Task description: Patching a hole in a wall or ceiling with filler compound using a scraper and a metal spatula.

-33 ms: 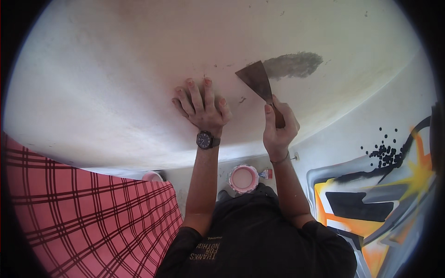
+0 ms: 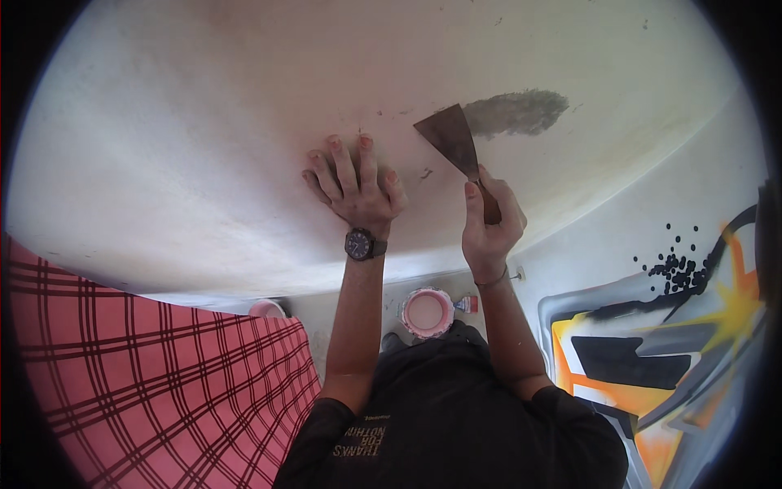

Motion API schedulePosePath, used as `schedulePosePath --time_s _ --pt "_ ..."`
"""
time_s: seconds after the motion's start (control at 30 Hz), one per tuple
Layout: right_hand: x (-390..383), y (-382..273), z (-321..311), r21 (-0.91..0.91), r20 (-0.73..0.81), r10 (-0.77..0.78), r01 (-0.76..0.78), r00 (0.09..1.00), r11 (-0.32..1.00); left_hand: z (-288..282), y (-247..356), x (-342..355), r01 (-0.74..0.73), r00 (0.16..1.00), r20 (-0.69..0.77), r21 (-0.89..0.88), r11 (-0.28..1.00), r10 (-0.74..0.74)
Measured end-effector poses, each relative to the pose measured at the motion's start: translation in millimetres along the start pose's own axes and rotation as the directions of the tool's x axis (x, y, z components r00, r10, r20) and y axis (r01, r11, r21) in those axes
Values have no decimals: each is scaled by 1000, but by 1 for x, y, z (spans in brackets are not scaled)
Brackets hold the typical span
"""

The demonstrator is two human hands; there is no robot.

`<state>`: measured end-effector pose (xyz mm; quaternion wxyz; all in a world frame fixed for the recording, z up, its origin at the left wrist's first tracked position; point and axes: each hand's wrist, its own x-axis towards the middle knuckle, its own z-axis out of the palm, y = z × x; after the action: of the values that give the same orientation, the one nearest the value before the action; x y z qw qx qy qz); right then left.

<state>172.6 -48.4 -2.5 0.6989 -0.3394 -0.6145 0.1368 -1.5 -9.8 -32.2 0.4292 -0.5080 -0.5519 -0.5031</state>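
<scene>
My left hand (image 2: 356, 186), a dark watch on its wrist, rests against a pale wall (image 2: 244, 147) with its fingers spread. To its right, my right hand (image 2: 495, 216) grips the wooden handle of a putty knife (image 2: 453, 140). The knife's wide, dull metal blade points up and to the left, its right corner beside a rough grey patch (image 2: 521, 112) on the wall. Between my two hands a small dark chip mark (image 2: 426, 174) shows on the wall.
A bucket (image 2: 426, 314) with pinkish contents stands by my feet, with a paintbrush (image 2: 467, 305) beside it. Further left is another pink container (image 2: 266, 309). Red cloth with dark checks (image 2: 179, 350) hangs at left; a colourful painted wall (image 2: 652, 350) stands at right.
</scene>
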Motion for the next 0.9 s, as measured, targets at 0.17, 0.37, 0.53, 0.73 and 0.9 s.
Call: schedulePosePath --time_s 0.17,0.37,0.53,0.73,0.9 --pt "-8 -1 6 -78 -11 29 -30 1000 997 2 -1 2 -13 1000 6 -2 1000 13" --pt "-9 -7 7 -99 -36 43 -46 998 994 -1 -2 4 -19 1000 14 -12 1000 19" --pt "-11 -9 13 -68 -76 38 -43 996 997 -2 -2 9 -19 999 29 -12 1000 19" --pt "-9 -16 16 -69 -82 67 -73 994 995 1 0 14 -28 1000 14 -24 999 28" --pt "-8 -20 21 -92 -98 95 -104 991 990 0 -2 13 -39 999 17 -20 999 39"
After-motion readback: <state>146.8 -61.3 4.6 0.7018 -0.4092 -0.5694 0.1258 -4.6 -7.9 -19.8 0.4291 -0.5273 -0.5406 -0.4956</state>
